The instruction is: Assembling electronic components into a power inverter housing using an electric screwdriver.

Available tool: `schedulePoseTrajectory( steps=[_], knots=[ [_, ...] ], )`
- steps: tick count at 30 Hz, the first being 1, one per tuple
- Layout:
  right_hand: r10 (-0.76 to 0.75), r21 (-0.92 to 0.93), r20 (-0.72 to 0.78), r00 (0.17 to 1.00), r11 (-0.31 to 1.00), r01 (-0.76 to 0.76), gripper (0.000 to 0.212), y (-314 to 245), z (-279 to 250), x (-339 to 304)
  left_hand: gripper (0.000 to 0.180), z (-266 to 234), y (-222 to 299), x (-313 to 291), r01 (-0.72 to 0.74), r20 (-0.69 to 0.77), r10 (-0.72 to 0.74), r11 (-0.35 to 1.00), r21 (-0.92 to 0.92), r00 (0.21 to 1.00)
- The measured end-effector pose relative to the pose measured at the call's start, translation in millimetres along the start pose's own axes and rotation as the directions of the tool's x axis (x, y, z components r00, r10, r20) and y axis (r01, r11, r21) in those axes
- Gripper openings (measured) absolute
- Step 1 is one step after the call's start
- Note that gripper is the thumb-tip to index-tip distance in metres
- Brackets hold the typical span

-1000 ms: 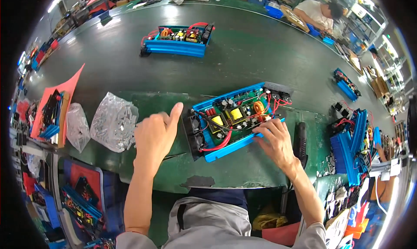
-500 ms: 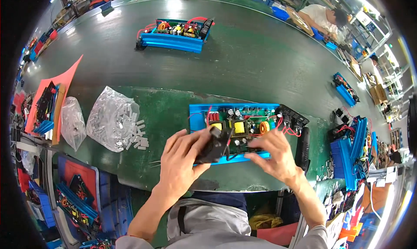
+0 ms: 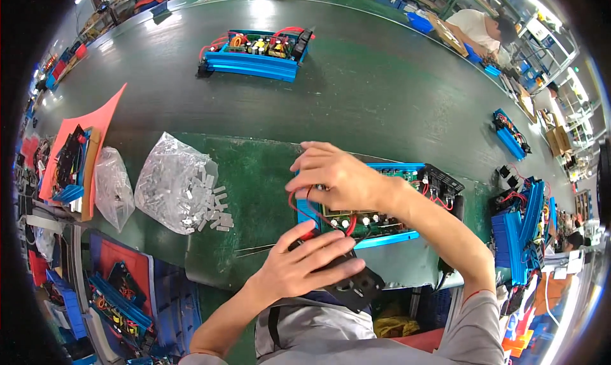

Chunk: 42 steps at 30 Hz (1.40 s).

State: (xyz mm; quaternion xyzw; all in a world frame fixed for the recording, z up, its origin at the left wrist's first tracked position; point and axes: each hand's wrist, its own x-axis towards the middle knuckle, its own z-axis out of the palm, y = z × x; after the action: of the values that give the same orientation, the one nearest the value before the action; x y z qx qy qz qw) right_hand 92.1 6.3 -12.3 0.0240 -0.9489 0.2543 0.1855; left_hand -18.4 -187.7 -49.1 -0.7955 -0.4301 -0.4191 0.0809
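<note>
One long, open-topped blue metal casing (image 3: 389,239) lies on the dark green bench (image 3: 261,203) in front of the person, its long axis running mostly left to right. Inside, partly covered, there's a green circuit board (image 3: 375,220) with white-topped components. And here's the key relation: both hands are at the casing's left end! The right hand (image 3: 337,180) is directly over it, its forearm crossing the board, fingers bent beside a thin red wire (image 3: 291,201); whether they pinch anything, I can't tell. The left hand (image 3: 309,266) is just off the near left corner, gripping a flat black end plate (image 3: 363,287) that reaches the bench's near edge. At the opposite end, a black end panel (image 3: 444,182) with red leads. Out left, a clear plastic bag (image 3: 167,193) with small pale pieces (image 3: 219,220) spilling beside it; farther across, a second blue casing (image 3: 251,66).
</note>
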Motion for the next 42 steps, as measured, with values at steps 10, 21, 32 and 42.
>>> schedulePoseTrajectory(
  steps=[10,21,32,42],
  knots=[
    [0.247,-0.226,-0.128,0.961,0.936,-0.271,0.018,-39.9,-26.6,-94.5,0.053,20.7,-5.5,19.5,0.832,0.029,-0.832,0.555,0.011,0.554],
    [0.637,-0.138,-0.757,0.144,0.059,-0.989,0.053,-147.7,9.5,-260.5,0.044,0.4,20.3,26.1,0.505,-0.141,-0.488,0.851,0.146,0.862],
    [0.540,-0.174,-0.822,0.182,0.066,-0.983,0.050,-128.7,10.7,-307.1,0.029,35.3,17.3,33.4,0.155,0.328,-0.186,0.981,0.118,0.926],
    [0.717,0.159,-0.646,0.261,0.461,-0.873,0.051,-131.7,48.7,-245.4,0.032,24.9,10.5,16.2,0.187,0.336,-0.169,0.982,-0.019,0.926]
  ],
)
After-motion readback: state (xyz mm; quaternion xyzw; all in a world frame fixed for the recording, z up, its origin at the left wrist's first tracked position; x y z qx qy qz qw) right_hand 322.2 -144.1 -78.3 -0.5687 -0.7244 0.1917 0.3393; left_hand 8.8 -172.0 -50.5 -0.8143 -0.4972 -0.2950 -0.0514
